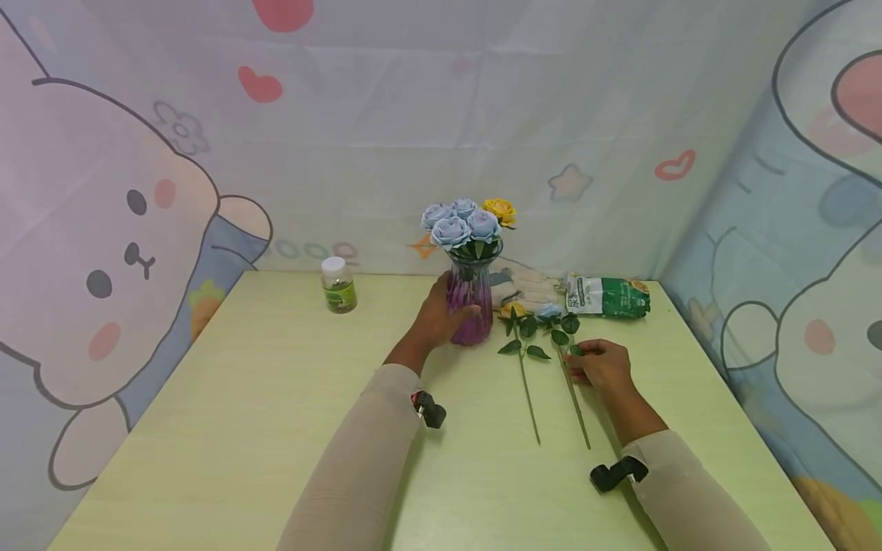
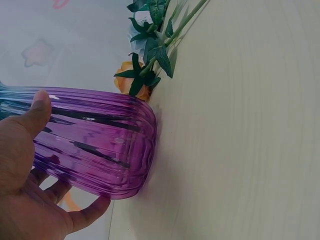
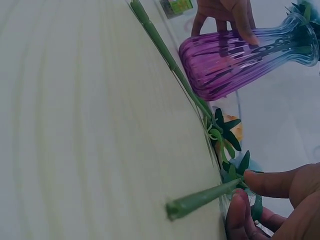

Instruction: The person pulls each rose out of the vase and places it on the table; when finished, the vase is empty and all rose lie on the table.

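Observation:
My left hand (image 1: 437, 314) grips a ribbed glass vase (image 1: 474, 310), clear at the neck and purple below, which stands upright. Several blue roses (image 1: 451, 231) and one yellow rose (image 1: 500, 210) rise from its mouth. In the left wrist view the thumb (image 2: 39, 112) lies along the glass, with other fingers around the far side. My right hand (image 1: 606, 366) pinches the green stem (image 3: 200, 201) of another blue rose (image 1: 549, 310) between thumb and fingers; the stem's cut end points toward me. Left of it, a second yellow rose (image 1: 514, 309) lies on the table.
Behind the roses are pale gloves (image 1: 530, 288) and a green-and-white packet (image 1: 608, 297) near the back edge. A white-capped jar (image 1: 338, 287) stands back left on the pale table (image 1: 276, 428). A printed cloth (image 1: 386, 115) hangs behind.

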A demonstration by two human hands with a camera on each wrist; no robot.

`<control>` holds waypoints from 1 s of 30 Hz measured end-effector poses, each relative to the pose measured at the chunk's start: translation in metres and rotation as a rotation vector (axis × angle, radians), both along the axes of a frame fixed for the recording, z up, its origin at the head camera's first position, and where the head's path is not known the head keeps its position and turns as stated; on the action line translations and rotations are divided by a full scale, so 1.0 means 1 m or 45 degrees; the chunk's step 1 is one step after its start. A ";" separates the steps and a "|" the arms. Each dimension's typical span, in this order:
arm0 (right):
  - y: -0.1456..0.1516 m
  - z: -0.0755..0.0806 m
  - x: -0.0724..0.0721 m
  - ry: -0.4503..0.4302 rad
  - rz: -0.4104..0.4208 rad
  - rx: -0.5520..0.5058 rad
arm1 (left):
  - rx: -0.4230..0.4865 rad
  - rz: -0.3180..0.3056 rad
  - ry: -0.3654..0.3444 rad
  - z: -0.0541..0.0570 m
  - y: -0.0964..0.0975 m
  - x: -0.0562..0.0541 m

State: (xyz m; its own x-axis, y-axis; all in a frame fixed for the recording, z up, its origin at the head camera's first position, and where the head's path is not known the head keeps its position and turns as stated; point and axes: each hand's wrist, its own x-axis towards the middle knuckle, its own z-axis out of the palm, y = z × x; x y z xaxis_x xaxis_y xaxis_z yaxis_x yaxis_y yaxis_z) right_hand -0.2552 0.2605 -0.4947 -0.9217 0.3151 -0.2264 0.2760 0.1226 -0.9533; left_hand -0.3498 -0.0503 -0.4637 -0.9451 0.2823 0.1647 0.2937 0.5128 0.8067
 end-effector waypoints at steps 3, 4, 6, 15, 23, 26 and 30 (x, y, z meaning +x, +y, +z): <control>0.001 0.002 0.001 -0.025 0.025 0.069 | 0.008 -0.005 0.008 0.000 0.000 -0.001; 0.001 0.002 0.001 -0.033 0.035 0.104 | 0.011 -0.004 0.008 0.000 0.000 -0.001; 0.001 0.004 0.002 -0.040 0.059 0.172 | 0.019 -0.003 0.003 -0.001 0.000 -0.001; -0.002 0.012 0.001 0.052 -0.008 0.400 | 0.036 0.006 -0.024 -0.003 0.001 -0.001; -0.014 0.029 -0.009 0.200 -0.081 0.418 | 0.057 0.001 -0.004 -0.003 0.002 0.000; -0.020 0.037 -0.012 0.239 -0.070 0.388 | 0.064 0.002 -0.006 -0.002 0.001 0.000; -0.026 0.046 -0.016 0.265 -0.032 0.345 | 0.069 0.005 0.000 -0.002 0.001 0.000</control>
